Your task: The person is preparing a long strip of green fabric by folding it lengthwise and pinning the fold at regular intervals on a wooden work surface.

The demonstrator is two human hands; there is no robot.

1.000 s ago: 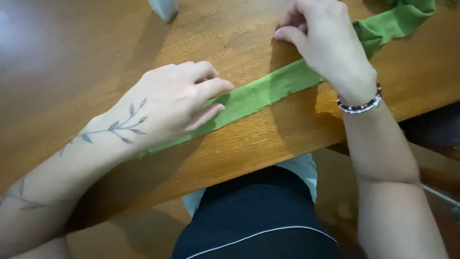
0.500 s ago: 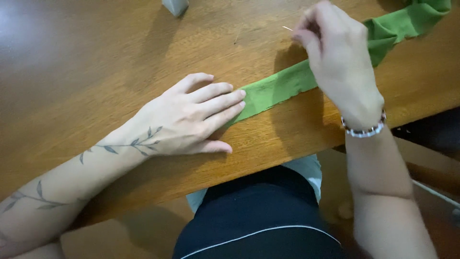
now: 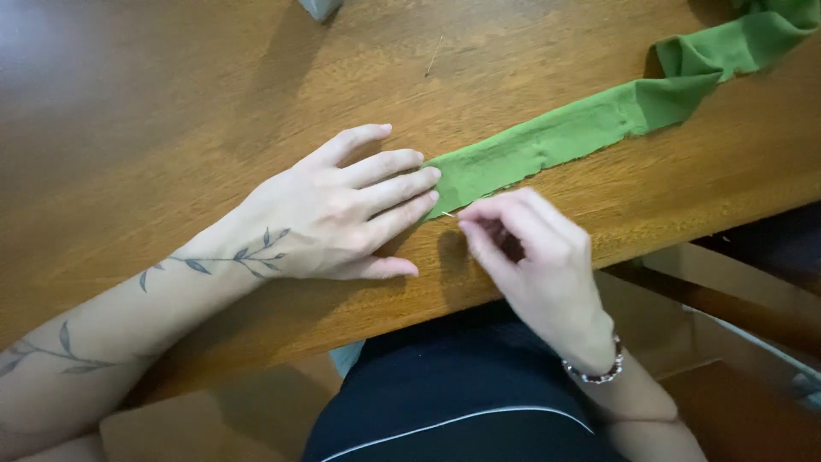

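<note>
On the wooden table, long green fabric strip, frayed edges; left hand flat on its end; right hand pinching its edge

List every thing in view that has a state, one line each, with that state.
green fabric strip: lying flat along the table edge, far end bunched and folded at upper right.
left hand: flat, fingers spread, pressing the near end of the strip.
right hand: fingers pinched together at the strip's near edge; what they pinch is too small to tell.
beaded bracelet: worn on the right wrist.
wooden table: bearing the strip.
</note>
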